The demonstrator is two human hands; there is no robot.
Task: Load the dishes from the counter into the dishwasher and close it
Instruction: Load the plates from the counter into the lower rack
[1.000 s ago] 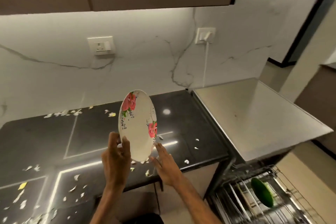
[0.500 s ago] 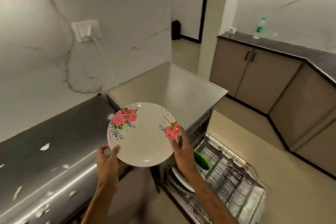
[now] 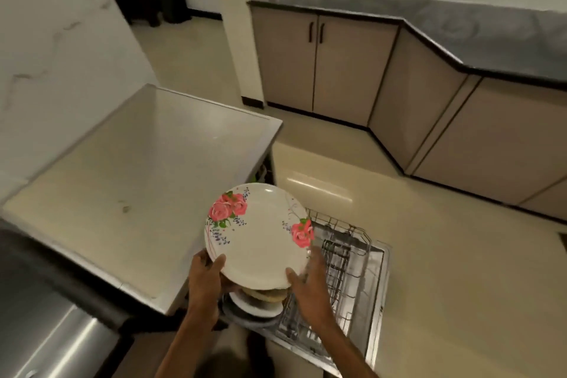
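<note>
Plate (image 3: pixel 260 242) hangs over the rack (image 3: pixel 346 270), not in yet. The left hand (image 3: pixel 204 279) and right hand (image 3: pixel 310 288) both grip its rim. Some dishes (image 3: pixel 257 301) sit below. The dishwasher (image 3: pixel 380 285) is open.

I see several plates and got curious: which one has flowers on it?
The top plate, held by the left hand and right hand, carries pink roses; the lower plates in the dishwasher rack look plain.

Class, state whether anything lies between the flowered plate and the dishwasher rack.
Yes: pale plates already lying in the wire dishwasher rack sit directly beneath the white flowered plate, under its near edge; the rack farther right looks free.
</note>
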